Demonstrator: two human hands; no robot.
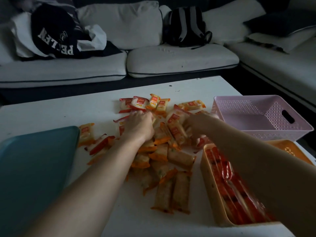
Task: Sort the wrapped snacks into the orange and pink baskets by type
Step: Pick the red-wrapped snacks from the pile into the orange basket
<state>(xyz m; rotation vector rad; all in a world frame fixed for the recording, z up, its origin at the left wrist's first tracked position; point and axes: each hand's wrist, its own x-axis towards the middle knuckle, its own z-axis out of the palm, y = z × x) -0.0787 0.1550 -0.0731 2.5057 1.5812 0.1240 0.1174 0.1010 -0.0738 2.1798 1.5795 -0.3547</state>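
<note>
The tabletop (68,108) is white, and its bare stretches lie along the far edge and the far left corner. At the left a teal tray (34,168) runs off the near edge, with loose snacks just beside its right rim. The pink basket (227,98) stands at the right edge, its far corner close to the rim of the tabletop. The orange basket (209,177) sits just in front of it at the near right. A thin strip of bare white separates the orange basket from the pile.

The snacks (164,151) lie heaped across the middle. Orange-ended packs lie nearest the person, with red- and yellow-printed ones at the far side. Red-wrapped packs (227,182) fill the orange basket.

The left hand (140,125) rests knuckles-up on the middle of the pile. Its fingers are curled down among the wrappers, and whether they hold one cannot be told. The right hand (198,124) reaches over the orange basket into the right side of the pile, near the pink basket. It is blurred, so its fingers and any grip cannot be made out.

Beyond the tabletop a white sofa (171,60) wraps round the dim room. A dark garment (54,36) and a backpack (186,26) lie on it.
</note>
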